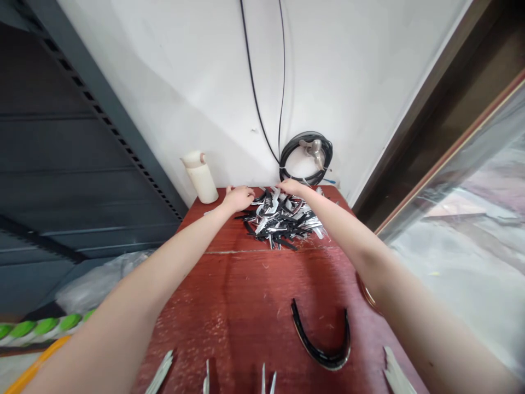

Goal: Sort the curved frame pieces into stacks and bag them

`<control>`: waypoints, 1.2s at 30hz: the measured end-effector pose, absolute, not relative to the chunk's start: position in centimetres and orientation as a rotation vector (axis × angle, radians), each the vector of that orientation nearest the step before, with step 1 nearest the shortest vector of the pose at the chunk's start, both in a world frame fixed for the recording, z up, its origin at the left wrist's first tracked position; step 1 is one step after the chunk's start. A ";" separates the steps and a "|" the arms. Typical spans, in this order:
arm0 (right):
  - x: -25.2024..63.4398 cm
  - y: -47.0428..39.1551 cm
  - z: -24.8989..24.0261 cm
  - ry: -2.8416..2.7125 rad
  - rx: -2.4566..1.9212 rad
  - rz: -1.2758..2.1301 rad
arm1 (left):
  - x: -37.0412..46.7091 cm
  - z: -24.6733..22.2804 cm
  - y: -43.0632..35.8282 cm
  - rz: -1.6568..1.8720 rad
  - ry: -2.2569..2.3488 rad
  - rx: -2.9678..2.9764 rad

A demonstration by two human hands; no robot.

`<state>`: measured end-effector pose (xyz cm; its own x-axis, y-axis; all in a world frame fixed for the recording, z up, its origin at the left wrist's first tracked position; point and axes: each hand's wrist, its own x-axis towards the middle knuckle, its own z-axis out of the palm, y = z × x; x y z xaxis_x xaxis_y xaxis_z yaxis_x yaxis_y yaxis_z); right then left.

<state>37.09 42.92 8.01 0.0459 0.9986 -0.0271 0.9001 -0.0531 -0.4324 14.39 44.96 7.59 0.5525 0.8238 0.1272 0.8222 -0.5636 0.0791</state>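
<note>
Both arms reach across a red-brown table (pixel 246 284) to a heap of black, white and silvery strips (pixel 283 221) near the wall. My left hand (pixel 240 198) is at the heap's left edge, fingers bent and touching or nearly touching the strips; what they hold, if anything, is too small to tell. At the far side of the heap, my right hand (pixel 291 187) points down with its fingers at a pale strip; its grip cannot be made out. A curved black U-shaped piece (pixel 324 355) lies nearer on the table.
A cream jug (pixel 200 178) stands at the back left corner. Coiled black cable (pixel 285 158) rests against the wall. Pale strip bundles (pixel 159 372) lie along the near edge. Dark metal shelving (pixel 82 164) is at left, a plastic-covered surface (pixel 471 246) at right.
</note>
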 end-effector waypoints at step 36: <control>24.3 44.2 8.2 -2.294 -1.882 0.163 | 4.7 7.5 45.4 -0.085 1.774 2.374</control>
<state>24.34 44.23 8.19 -0.1891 0.9800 0.0618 0.9614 0.1976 -0.1912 4.73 45.45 7.46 0.2879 0.9457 -0.1508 0.9558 -0.2739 0.1065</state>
